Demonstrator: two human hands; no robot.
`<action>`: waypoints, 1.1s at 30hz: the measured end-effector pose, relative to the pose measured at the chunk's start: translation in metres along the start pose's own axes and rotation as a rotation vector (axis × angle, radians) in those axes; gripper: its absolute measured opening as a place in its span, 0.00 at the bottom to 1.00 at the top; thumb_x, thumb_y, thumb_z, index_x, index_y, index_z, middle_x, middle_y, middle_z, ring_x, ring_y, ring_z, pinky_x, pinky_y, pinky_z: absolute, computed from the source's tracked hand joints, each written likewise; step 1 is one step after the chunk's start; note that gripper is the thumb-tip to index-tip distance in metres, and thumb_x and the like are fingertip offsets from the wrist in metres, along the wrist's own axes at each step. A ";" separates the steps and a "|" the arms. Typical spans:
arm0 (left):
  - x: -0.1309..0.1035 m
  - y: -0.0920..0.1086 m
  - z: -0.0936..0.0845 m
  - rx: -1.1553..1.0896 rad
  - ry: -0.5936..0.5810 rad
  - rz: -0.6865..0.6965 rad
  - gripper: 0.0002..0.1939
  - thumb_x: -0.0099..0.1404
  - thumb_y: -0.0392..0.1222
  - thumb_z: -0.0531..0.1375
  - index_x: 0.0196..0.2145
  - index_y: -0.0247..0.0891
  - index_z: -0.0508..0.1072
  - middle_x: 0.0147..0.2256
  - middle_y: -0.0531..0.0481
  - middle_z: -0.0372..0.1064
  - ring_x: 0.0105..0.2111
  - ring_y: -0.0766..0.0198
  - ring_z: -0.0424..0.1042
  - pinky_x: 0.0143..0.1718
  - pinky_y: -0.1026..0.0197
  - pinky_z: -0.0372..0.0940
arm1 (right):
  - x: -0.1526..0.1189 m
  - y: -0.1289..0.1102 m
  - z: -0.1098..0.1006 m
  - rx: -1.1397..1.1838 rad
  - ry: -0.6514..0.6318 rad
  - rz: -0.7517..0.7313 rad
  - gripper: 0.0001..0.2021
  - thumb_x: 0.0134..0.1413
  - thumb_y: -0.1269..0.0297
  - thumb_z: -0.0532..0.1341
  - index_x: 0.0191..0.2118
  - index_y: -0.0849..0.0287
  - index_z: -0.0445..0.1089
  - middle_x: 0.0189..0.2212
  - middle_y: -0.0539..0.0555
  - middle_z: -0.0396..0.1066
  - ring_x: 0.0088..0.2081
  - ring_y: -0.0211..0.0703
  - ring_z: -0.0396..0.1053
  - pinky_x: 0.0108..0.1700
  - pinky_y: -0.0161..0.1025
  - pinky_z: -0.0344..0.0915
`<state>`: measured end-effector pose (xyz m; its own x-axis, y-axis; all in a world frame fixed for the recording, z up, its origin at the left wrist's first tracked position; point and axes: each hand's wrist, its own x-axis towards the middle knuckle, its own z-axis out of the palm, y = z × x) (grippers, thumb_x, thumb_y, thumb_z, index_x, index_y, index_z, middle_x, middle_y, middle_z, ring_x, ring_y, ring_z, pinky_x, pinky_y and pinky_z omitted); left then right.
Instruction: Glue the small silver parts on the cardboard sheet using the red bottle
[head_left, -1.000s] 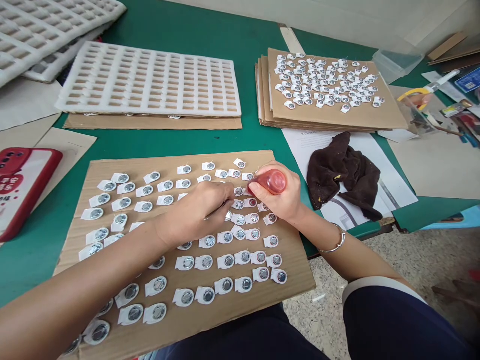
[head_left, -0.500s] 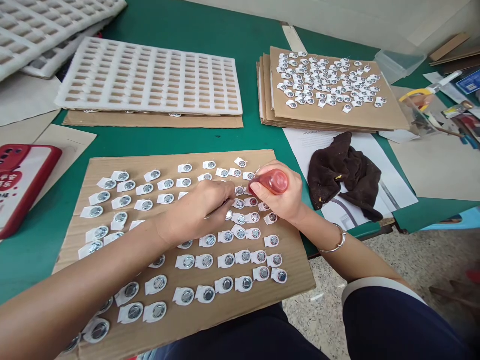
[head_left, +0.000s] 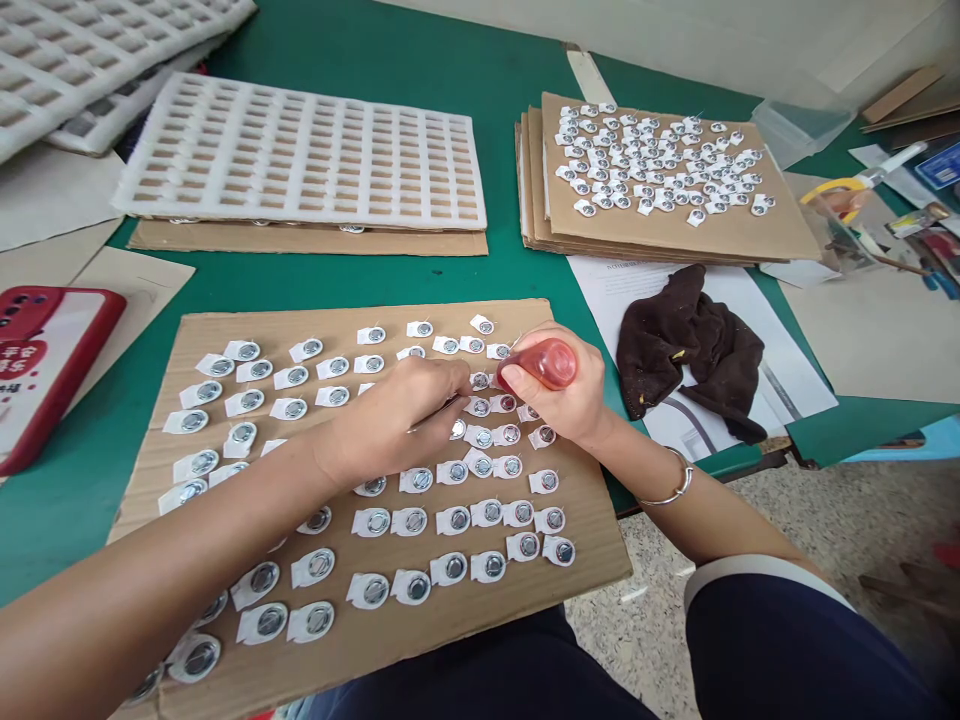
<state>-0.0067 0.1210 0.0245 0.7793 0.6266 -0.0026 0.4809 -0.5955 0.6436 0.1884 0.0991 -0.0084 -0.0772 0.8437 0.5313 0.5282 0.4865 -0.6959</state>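
Right hand (head_left: 559, 395) fist-clamped on red bottle (head_left: 541, 363), tip down at discs (head_left: 480, 436). Left hand (head_left: 394, 420) palm down, fingers pinched together on the card (head_left: 225, 330); contents hidden

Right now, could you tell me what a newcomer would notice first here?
Probably the cardboard sheet nearest the camera, covered in rows of small round metal parts on white tabs. Over its far right side, the right hand grips a red bulb while the left hand rests on the parts beside it.

Both hands (head_left: 480, 400) close; fingers seemingly curled.
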 end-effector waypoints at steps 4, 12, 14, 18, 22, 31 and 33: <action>0.000 -0.002 -0.001 -0.008 0.005 -0.011 0.08 0.59 0.31 0.49 0.27 0.35 0.65 0.23 0.52 0.62 0.23 0.70 0.60 0.25 0.66 0.54 | 0.000 0.000 0.001 -0.003 -0.006 -0.002 0.09 0.43 0.61 0.63 0.30 0.57 0.64 0.26 0.50 0.69 0.30 0.38 0.67 0.34 0.41 0.67; 0.000 -0.008 0.001 -0.080 0.028 -0.019 0.07 0.58 0.30 0.51 0.28 0.35 0.68 0.21 0.55 0.62 0.21 0.72 0.58 0.24 0.66 0.54 | -0.001 0.000 0.003 0.014 -0.012 -0.009 0.09 0.44 0.61 0.63 0.31 0.56 0.64 0.27 0.51 0.69 0.30 0.38 0.67 0.34 0.41 0.67; 0.000 -0.009 0.002 -0.094 0.039 -0.028 0.07 0.58 0.29 0.52 0.29 0.35 0.68 0.20 0.56 0.61 0.20 0.72 0.58 0.24 0.66 0.54 | -0.002 0.000 0.003 0.025 -0.014 -0.012 0.09 0.44 0.62 0.64 0.31 0.57 0.64 0.28 0.50 0.69 0.30 0.38 0.67 0.34 0.41 0.67; 0.000 -0.011 0.003 -0.105 0.059 -0.038 0.06 0.58 0.30 0.53 0.30 0.36 0.68 0.21 0.56 0.62 0.20 0.72 0.58 0.23 0.65 0.54 | -0.002 0.000 0.004 0.028 -0.012 -0.015 0.08 0.44 0.63 0.64 0.31 0.56 0.64 0.28 0.50 0.68 0.30 0.38 0.67 0.35 0.41 0.67; 0.000 -0.012 0.003 -0.101 0.062 -0.034 0.05 0.58 0.31 0.53 0.29 0.35 0.68 0.21 0.55 0.62 0.20 0.71 0.59 0.23 0.65 0.54 | -0.002 0.000 0.004 0.022 -0.008 -0.014 0.09 0.44 0.62 0.64 0.31 0.56 0.64 0.28 0.50 0.69 0.31 0.39 0.67 0.35 0.42 0.67; -0.001 -0.014 0.005 -0.150 0.054 -0.051 0.05 0.59 0.31 0.53 0.29 0.35 0.68 0.22 0.55 0.63 0.21 0.72 0.60 0.23 0.65 0.54 | -0.002 0.000 0.003 0.046 -0.006 -0.024 0.09 0.42 0.65 0.64 0.32 0.58 0.65 0.28 0.51 0.69 0.31 0.39 0.68 0.35 0.41 0.67; -0.001 -0.014 0.005 -0.150 0.054 -0.050 0.05 0.59 0.32 0.53 0.30 0.35 0.68 0.22 0.55 0.63 0.21 0.72 0.60 0.23 0.65 0.54 | -0.002 0.000 0.004 0.048 -0.006 -0.028 0.09 0.42 0.66 0.65 0.32 0.58 0.65 0.28 0.51 0.69 0.31 0.39 0.67 0.35 0.41 0.67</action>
<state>-0.0124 0.1263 0.0119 0.7314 0.6819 0.0009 0.4502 -0.4838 0.7505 0.1856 0.0986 -0.0111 -0.0965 0.8306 0.5484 0.4845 0.5205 -0.7031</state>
